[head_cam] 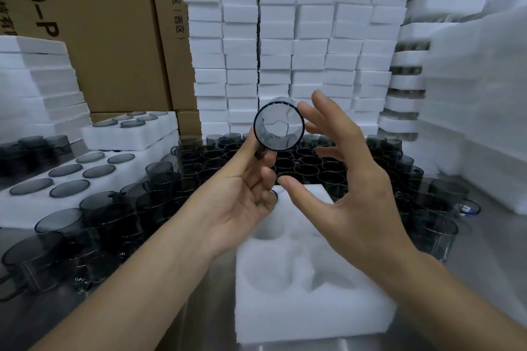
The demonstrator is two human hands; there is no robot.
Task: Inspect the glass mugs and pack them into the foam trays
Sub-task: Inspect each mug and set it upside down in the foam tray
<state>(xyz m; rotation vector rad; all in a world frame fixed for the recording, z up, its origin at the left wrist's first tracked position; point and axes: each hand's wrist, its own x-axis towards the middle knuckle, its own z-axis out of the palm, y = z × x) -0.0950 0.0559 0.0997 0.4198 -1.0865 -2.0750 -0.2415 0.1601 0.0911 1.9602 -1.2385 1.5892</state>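
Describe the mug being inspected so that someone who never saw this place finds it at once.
Look at the wall of stacked white foam blocks at the back. Before it, above the crowd of dark mugs standing below, the left hand holds one mug. It alone is lifted, its round end facing the camera.

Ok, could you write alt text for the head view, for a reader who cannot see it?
A left hand holds a smoky grey glass mug up, end-on to the camera, the right hand open beside it. Below lies a white foam tray with round hollows; more grey mugs and stacked white foam stand behind.
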